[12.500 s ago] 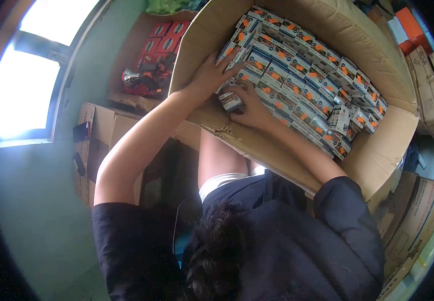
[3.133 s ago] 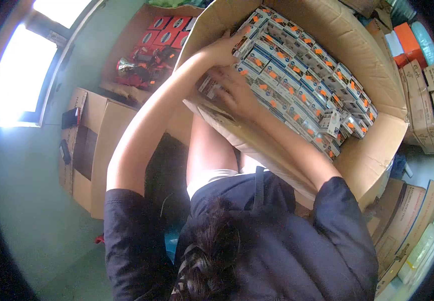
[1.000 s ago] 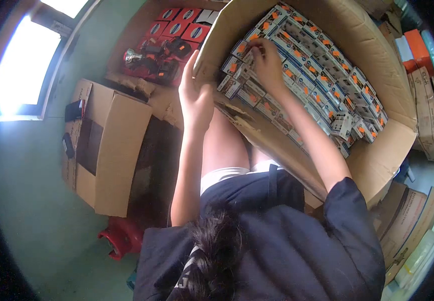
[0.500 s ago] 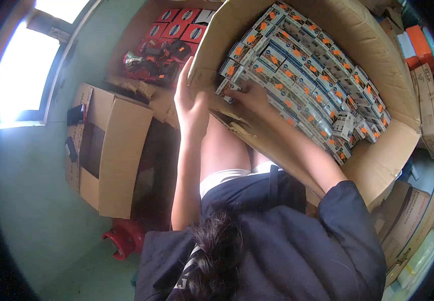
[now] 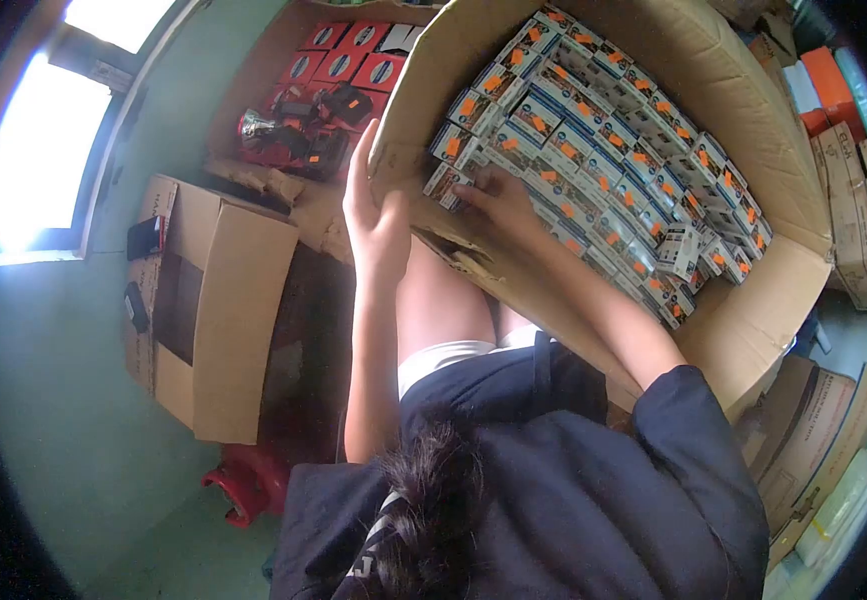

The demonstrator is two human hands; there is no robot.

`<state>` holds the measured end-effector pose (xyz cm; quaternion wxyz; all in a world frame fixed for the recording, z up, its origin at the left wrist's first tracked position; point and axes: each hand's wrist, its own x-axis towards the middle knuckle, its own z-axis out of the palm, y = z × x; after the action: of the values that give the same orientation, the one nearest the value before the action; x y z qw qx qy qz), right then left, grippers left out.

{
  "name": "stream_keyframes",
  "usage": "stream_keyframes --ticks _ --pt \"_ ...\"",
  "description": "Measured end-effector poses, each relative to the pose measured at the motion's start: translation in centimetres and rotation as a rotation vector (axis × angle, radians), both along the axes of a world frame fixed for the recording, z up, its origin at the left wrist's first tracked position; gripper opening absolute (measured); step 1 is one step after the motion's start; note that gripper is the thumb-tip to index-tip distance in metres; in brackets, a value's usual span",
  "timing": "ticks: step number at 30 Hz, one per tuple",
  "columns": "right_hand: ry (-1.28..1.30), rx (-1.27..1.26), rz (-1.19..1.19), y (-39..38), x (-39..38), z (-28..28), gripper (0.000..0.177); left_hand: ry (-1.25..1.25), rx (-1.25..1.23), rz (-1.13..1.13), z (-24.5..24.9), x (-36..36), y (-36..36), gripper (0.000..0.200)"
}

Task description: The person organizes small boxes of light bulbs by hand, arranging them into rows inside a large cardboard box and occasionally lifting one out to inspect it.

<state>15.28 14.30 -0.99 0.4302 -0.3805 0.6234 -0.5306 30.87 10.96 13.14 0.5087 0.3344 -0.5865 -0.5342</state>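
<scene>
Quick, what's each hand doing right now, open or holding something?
Left hand: open, at the edge of the big brown cardboard box.
Right hand: at a small white printed box; can't tell if it's gripping.

Red rounded object [image 5: 256,478] is sitting below open brown cardboard carton [image 5: 241,330]; bright rectangular window [image 5: 43,150] is glowing above-left of carton; red oval-labelled boxes [image 5: 340,67] are lying above-right.

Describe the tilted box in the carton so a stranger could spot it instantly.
Find the big open carton, right of centre. Follow its rows of small boxes toward their right end. The tilted box there sits askew, its pale face showing no orange sticker, unlike its neighbours.
</scene>
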Motion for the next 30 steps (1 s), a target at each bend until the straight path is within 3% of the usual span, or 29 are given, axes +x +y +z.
stream_keyframes --ticks 1,4,7,12,15,18,24,30 --pt "-0.055 0.005 0.012 -0.1 -0.3 0.0 0.037 -0.005 0.008 0.005 0.1 0.0 0.1 0.070" --pt "0.312 0.035 -0.063 0.1 0.2 2.5 0.039 -0.001 0.002 0.000 0.0 0.2 0.2 0.070" --pt "0.774 -0.361 -0.136 -0.5 0.6 7.2 0.047 -0.027 -0.026 0.015 0.1 0.4 -0.1 0.070" --pt "0.996 -0.565 -0.176 -4.7 -1.1 7.7 0.055 0.025 -0.007 -0.061 -0.2 0.2 -0.1 0.068" --pt "1.013 -0.600 -0.323 -6.1 -2.1 8.3 0.055 -0.002 0.049 -0.058 0.0 0.0 0.0 0.068" --pt "1.045 -0.653 -0.285 -7.1 -2.4 9.4 0.052 0.018 0.054 -0.063 0.2 0.0 0.5 0.064" --pt "1.226 -0.440 -0.217 -8.0 -4.5 6.8 0.045 0.018 0.072 -0.050 0.6 -0.4 0.8 0.065" --pt "1.168 -0.337 -0.177 -8.0 -3.8 7.6 0.048 0.047 0.089 -0.032 0.2 -0.2 0.6 0.067"
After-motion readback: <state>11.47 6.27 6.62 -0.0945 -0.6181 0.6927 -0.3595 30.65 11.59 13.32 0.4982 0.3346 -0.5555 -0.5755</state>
